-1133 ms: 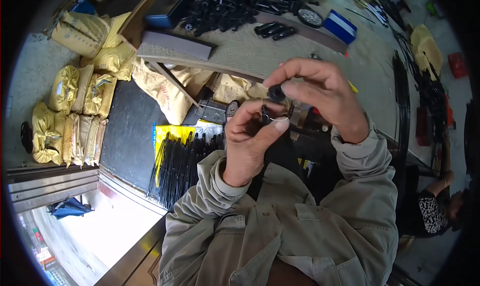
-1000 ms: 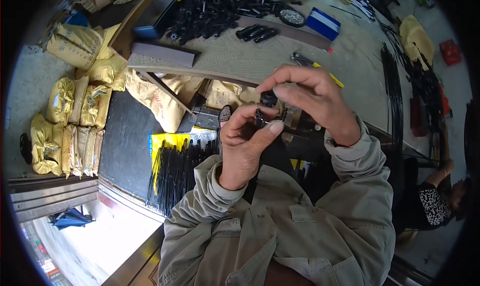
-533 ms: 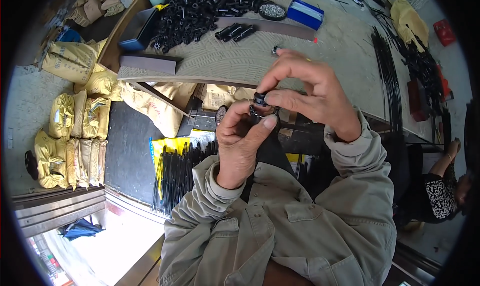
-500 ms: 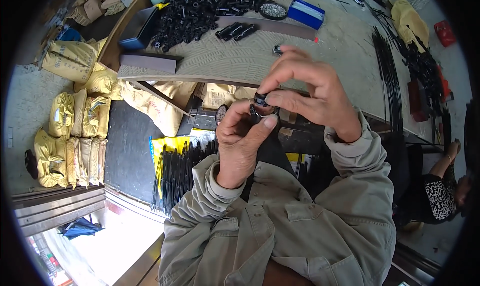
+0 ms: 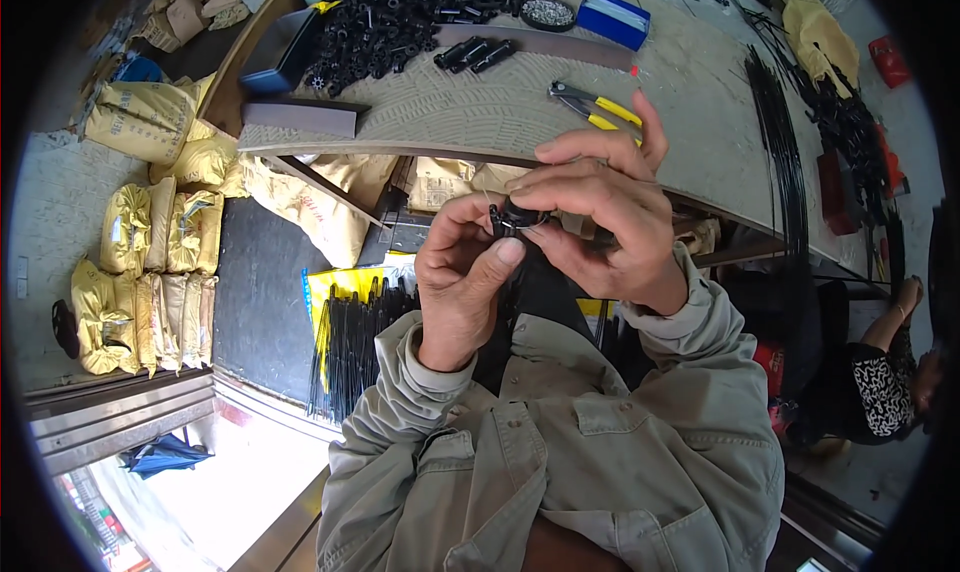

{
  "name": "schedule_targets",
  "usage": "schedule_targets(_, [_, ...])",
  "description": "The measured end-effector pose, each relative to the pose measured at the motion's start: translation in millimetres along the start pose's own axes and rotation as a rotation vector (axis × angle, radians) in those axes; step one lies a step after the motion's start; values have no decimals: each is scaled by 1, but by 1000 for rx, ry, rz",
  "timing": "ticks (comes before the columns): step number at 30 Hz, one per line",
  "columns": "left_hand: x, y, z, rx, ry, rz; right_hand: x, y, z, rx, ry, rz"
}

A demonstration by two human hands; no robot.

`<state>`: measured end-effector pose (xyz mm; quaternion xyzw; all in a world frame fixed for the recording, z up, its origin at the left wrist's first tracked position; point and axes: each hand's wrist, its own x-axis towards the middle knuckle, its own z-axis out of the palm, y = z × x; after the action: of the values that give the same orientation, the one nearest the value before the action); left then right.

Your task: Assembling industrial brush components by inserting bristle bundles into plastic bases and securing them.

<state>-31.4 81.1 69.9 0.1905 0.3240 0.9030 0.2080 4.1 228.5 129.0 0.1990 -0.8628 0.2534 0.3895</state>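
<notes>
My left hand [image 5: 458,282] pinches a small black plastic part [image 5: 503,224] between thumb and fingers, in front of the bench edge. A thin wire shows around the part. My right hand [image 5: 615,217] is closed against the same part from the other side, its thumb and fingers at the dark round top and its outer fingers raised. The fingers hide much of the part, so its exact kind cannot be told. Beyond my right hand, pliers [image 5: 603,106] with yellow handles lie on the bench [image 5: 440,112].
Black plastic parts [image 5: 365,32] are heaped on the bench beside a blue box [image 5: 612,24] and a dish of small metal pieces [image 5: 548,14]. Long black rods [image 5: 362,347] stand at lower left. Sacks [image 5: 145,227] line the left side. A co-worker [image 5: 880,392] sits at far right.
My right hand has come down and left, its fingers now wrapping over the black part. The yellow-handled pliers, largely hidden before, now show. My left hand has shifted slightly left.
</notes>
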Motion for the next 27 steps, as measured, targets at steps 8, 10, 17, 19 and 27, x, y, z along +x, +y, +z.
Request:
schedule_targets(8, [-3,6,3,2,12,2,-8,1,7,52,50,-23])
schedule_targets(10, [-3,9,7,-12,19,-11,-12,2,9,47,59,-38])
schedule_targets(17, [-5,6,4,36,9,49,-29,-15,44,808,523,508])
schedule_targets(19, [-10,4,3,36,54,120,-39,-14,43,1136,273,688])
schedule_targets(27, [-25,14,-8,203,66,171,-40,-18,41,1133,-117,591])
